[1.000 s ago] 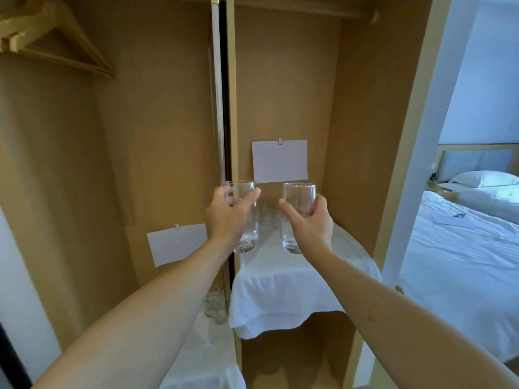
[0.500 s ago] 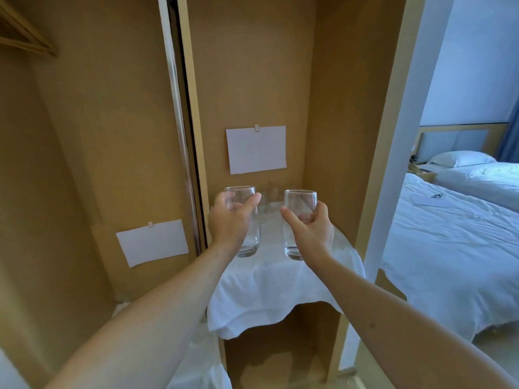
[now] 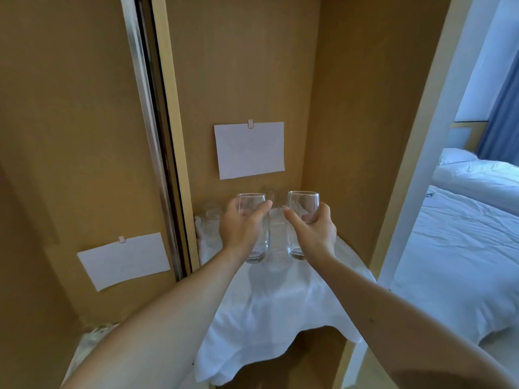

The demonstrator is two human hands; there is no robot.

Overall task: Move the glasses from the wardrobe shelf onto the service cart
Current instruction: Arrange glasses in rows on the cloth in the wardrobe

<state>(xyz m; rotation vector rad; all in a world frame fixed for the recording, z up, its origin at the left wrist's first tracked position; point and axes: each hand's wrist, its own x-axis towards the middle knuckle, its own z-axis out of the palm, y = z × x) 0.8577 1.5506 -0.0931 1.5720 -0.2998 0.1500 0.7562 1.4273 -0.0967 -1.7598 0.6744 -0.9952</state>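
Left hand point(image 3: 241, 228): gripping the left clear glass point(image 3: 254, 228), fingers curled around it.
Right hand point(image 3: 314, 230): gripping the right clear glass point(image 3: 302, 217).
Glasses: hovering upright, apart, above the white-clothed wardrobe shelf point(image 3: 275, 304).

the two glasses point(image 3: 254, 226) point(image 3: 302, 220) are clear, glossy glass, standing over a white cloth point(image 3: 280, 304), soft and creased. behind the cloth the wardrobe wall point(image 3: 241, 66) is matt brown wood with a smooth white paper sheet point(image 3: 249, 150); left of the cloth runs a shiny metal door strip point(image 3: 148, 122)
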